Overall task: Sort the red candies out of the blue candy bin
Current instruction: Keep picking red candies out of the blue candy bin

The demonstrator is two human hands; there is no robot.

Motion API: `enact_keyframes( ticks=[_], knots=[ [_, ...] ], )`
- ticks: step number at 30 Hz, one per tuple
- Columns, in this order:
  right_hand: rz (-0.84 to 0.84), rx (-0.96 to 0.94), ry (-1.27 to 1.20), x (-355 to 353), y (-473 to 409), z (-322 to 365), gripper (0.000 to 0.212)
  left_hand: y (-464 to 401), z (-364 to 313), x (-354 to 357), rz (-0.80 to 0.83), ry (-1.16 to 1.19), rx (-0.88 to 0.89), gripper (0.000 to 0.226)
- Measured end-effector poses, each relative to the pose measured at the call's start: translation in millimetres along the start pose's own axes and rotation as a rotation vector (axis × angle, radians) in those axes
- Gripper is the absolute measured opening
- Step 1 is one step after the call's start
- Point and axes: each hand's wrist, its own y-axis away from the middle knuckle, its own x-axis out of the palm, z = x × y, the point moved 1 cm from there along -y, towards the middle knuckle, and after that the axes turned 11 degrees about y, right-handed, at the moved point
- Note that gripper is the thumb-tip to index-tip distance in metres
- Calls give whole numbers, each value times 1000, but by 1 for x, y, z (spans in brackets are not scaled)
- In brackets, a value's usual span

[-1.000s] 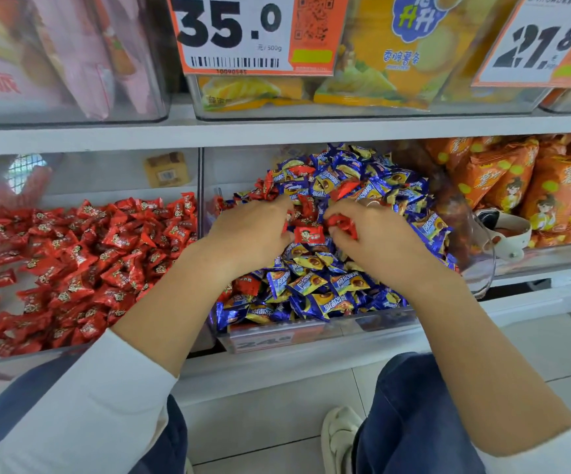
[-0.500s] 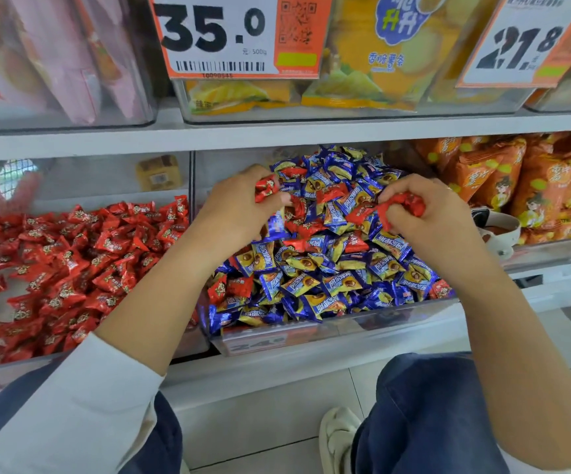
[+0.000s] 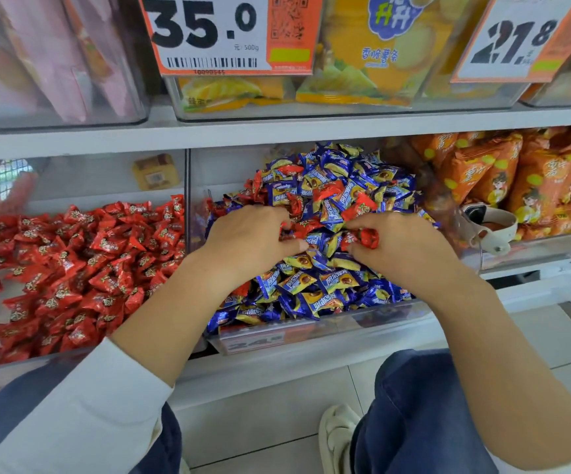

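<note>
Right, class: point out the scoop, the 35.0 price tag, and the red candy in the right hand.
scoop (image 3: 494,230): head view, on its white rim.
35.0 price tag (image 3: 205,29): head view, on the white part with the digits.
red candy (image 3: 369,238): head view, on the wrapper pinched by the right hand (image 3: 403,249).

We reach forward with both bare forearms, white sleeves pushed up near the elbows. Our left hand (image 3: 246,236) lies palm down, fingers curled and thumb stretched toward the right hand. Our right hand (image 3: 402,246) lies palm down too, its fingers (image 3: 357,247) pinching a red candy (image 3: 368,237).
</note>
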Motion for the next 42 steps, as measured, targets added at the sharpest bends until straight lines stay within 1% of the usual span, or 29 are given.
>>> enact_keyframes(
  ticks=[1,3,4,6,7,10,12,14,16,19,21,22,24,26,30,33,37,40,42],
  knots=[
    [15,-3,32,2,-1,2,40,0,0,1,23,-26,-5,48],
    [52,-6,69,4,-2,5,44,-1,-1,2,35,-50,-4,44],
    [61,-7,81,6,-4,5,43,-2,-1,2,29,-55,-1,40],
    [32,-9,59,7,-5,7,32,-3,0,2,0,-41,-5,36],
    [0,-5,17,7,-6,8,27,-4,0,2,-24,-22,-12,36],
    [-120,59,-216,1,-6,7,16,-6,-1,1,-140,44,-15,32],
    [-205,123,-326,-6,-7,0,13,-7,-4,1,-204,80,-3,27],
    [-253,154,-367,-11,-7,-9,15,-9,-9,4,-227,88,23,26],
    [-216,125,-363,-12,-7,-16,17,-11,-12,10,-212,50,31,29],
    [-101,30,-302,-4,-9,-14,19,-16,-15,17,-166,-57,-14,40],
    [-57,-21,-227,2,-10,-8,19,-17,-15,18,-174,-78,-18,40],
    [-47,-28,-194,3,-10,-6,19,-18,-14,18,-193,-69,-7,36],
    [-54,-14,-154,4,-11,-3,19,-16,-13,14,-223,-48,12,26],
    [-85,12,-155,3,-13,-2,19,-11,-11,7,-230,-36,17,23],
    [-173,56,-300,0,-12,-4,21,9,-4,-23,-291,60,21,22],
    [-168,64,-410,-7,-8,0,20,33,11,-47,-359,165,32,19],
    [-154,-51,-639,-19,1,36,15,67,53,-70,-302,255,-67,19],
    [-82,-196,-794,-31,5,88,18,87,96,-87,-307,317,-176,29],
    [-44,-293,-807,-32,3,131,17,98,119,-98,-334,392,-218,29]
  ],
)
